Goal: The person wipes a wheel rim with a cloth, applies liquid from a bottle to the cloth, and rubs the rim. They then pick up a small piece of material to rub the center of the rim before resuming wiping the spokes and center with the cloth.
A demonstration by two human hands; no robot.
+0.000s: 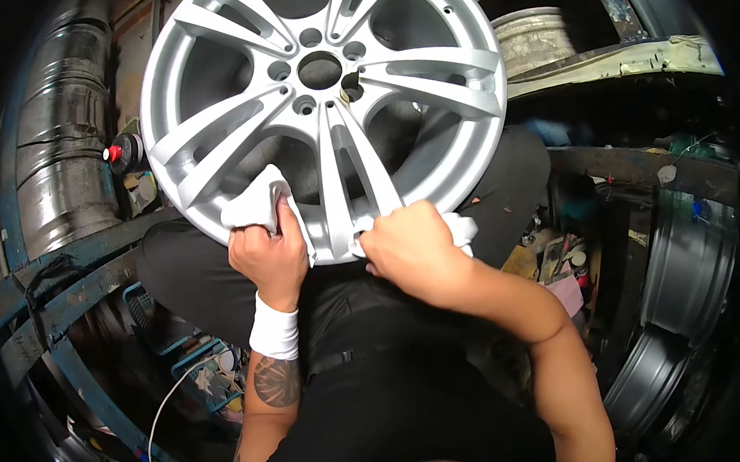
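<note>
Top of the silver wheel rim [322,68] beyond the frame edge, its lower rim behind both hands.

You are in a wheel repair workshop. A silver alloy rim [323,109] fills the upper centre of the frame. Bare rims [526,34] stack at upper right, a dark rim [678,300] leans at right, worn tyres [60,137] stand at left, and small clutter [561,264] litters the floor at right.

Both arms are bare. The left forearm [276,382] bears a dark tattoo, with a white wristband [274,330] above it. Black clothing [394,395] covers torso and legs.
</note>
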